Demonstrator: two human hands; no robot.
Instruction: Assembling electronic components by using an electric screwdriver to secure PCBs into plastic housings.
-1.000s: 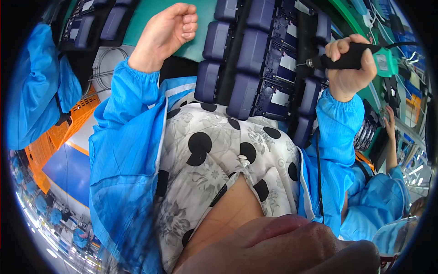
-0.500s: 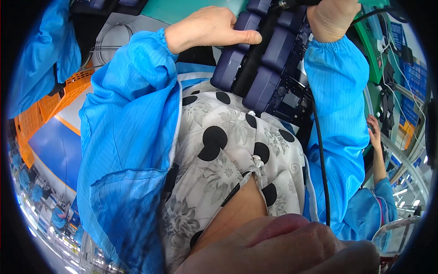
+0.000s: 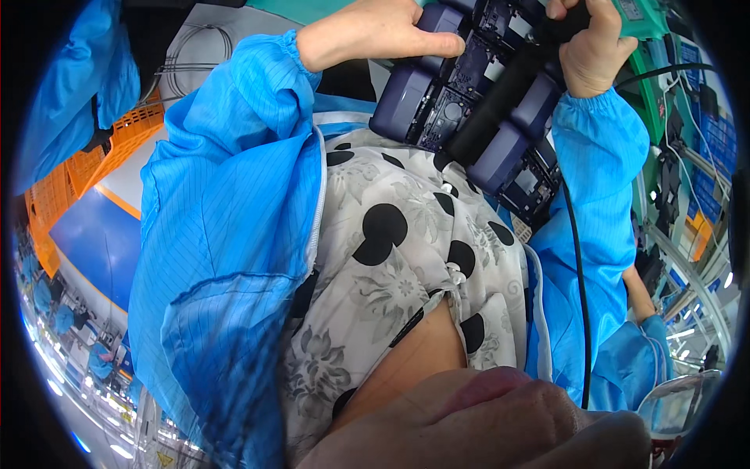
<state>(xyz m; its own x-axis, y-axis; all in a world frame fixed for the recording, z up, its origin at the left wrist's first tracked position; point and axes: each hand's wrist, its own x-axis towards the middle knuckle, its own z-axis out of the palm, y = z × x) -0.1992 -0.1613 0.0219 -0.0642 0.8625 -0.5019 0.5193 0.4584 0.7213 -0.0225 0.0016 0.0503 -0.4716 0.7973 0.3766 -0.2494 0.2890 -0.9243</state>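
Dark purple moulded housings with exposed black inner parts [image 3: 449, 109] lie in rows at the top middle, close against my torso. My left hand [image 3: 379, 35] is at their left side, its thumb stretched over the edge of a housing [image 3: 402, 102]. Its other fingers bend round the edge and are partly cut off by the frame. Across the rows slants a long black cylindrical tool [image 3: 500, 102], its lower end near my shirt. My right hand [image 3: 594, 51] is closed around the black upper part of this tool, with its fingertips near the top edge.
A black cable [image 3: 578, 289] runs down over my right sleeve. Coiled thin wire [image 3: 203, 43] lies on a grey surface at the upper left, above an orange crate [image 3: 117, 156]. Green bins [image 3: 644, 86] stand at the right. Another person's blue sleeve [image 3: 637, 356] is at the lower right.
My right hand and the black tool have moved right across the housings, uncovering inner parts on the left row. The left hand has shifted slightly right and up. The view has shifted too.
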